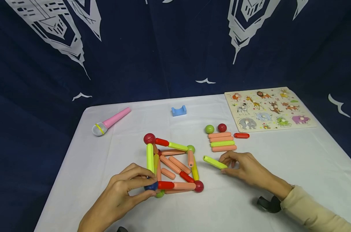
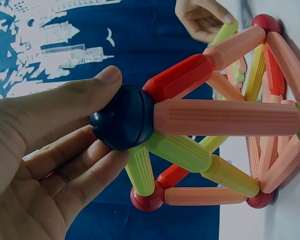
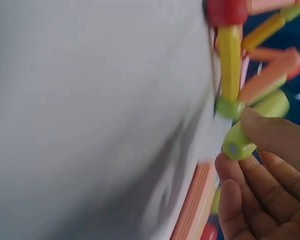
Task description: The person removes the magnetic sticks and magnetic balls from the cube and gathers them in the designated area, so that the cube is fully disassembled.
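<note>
Left hand (image 1: 121,190) pinches the blue ball (image 2: 122,117), right hand (image 1: 246,167) a lime rod (image 1: 213,162); bit blurry, but probably light, stiff plastic, grab mid-length.

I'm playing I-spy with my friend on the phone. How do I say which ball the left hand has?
On the white table, find the stick frame. Go to its near left corner, where the left hand holds a ball between thumb and fingers. It's the only dark blue one; the other balls are red or green.
</note>
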Action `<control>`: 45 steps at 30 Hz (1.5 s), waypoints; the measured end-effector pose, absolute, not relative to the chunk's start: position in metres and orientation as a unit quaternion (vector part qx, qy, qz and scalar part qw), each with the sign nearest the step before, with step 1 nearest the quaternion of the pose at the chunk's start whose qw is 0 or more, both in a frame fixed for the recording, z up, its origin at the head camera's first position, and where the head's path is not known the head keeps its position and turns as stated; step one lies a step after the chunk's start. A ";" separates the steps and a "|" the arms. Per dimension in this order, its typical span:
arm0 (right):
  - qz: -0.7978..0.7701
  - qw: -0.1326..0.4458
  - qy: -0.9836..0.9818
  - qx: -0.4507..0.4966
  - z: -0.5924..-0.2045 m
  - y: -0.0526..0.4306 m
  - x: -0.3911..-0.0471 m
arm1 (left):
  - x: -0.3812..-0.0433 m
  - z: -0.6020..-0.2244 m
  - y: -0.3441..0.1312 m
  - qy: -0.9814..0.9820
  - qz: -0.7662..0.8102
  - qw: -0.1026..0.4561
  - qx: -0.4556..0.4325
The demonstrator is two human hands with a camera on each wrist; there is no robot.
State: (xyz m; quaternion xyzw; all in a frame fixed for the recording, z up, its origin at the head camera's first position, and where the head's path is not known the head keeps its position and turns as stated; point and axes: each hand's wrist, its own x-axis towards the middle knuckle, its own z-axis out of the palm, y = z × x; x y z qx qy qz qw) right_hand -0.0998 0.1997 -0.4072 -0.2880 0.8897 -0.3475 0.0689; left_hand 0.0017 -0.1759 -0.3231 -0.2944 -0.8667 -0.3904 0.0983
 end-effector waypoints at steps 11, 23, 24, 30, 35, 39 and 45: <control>-0.318 0.040 0.917 -0.237 -0.420 0.238 -0.121 | 0.002 -0.322 -0.176 -0.870 -0.389 0.094 -0.288; -0.310 -0.024 0.928 -0.207 -0.429 0.239 -0.129 | 0.003 -0.323 -0.174 -0.862 -0.397 0.101 -0.297; -0.311 -0.025 0.928 -0.205 -0.429 0.239 -0.129 | 0.003 -0.323 -0.174 -0.863 -0.396 0.102 -0.297; -0.319 -0.016 0.926 -0.202 -0.429 0.238 -0.127 | 0.002 -0.322 -0.174 -0.865 -0.393 0.103 -0.295; -0.317 -0.020 0.925 -0.210 -0.430 0.237 -0.126 | 0.003 -0.323 -0.175 -0.865 -0.389 0.110 -0.299; -0.322 -0.041 0.921 -0.217 -0.428 0.232 -0.124 | 0.003 -0.324 -0.176 -0.865 -0.388 0.111 -0.298; -0.345 -0.035 0.910 -0.225 -0.418 0.205 -0.121 | 0.002 -0.324 -0.175 -0.865 -0.389 0.109 -0.297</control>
